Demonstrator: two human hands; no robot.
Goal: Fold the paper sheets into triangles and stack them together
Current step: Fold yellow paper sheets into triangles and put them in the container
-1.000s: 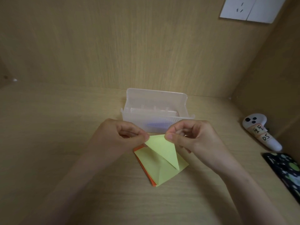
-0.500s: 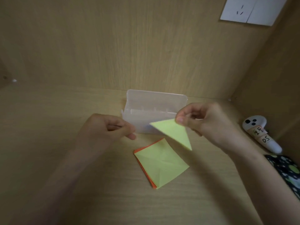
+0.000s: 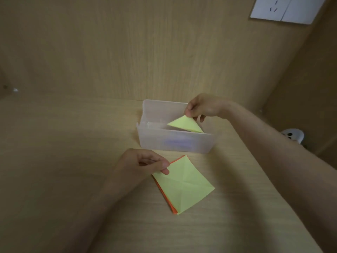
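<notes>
My right hand (image 3: 202, 107) pinches the top corner of a folded yellow paper triangle (image 3: 185, 124) and holds it over the open translucent plastic box (image 3: 145, 137), its lower edge at the box's rim. A stack of square sheets (image 3: 184, 185) lies on the desk in front of the box, a creased yellow sheet on top and orange edges showing beneath. My left hand (image 3: 144, 165) rests at the stack's left corner, its thumb and forefinger touching the top yellow sheet. Something bluish shows faintly through the box's front wall.
The wooden desk (image 3: 63, 152) is boxed in by a wooden back wall and a right side wall. A white controller (image 3: 293, 136) lies at the right, partly hidden by my right forearm. A white wall socket (image 3: 273, 10) sits at the upper right.
My right hand has carried the folded triangle up and away from the stack to the box. My left hand let go of it and dropped to the stack's left corner.
</notes>
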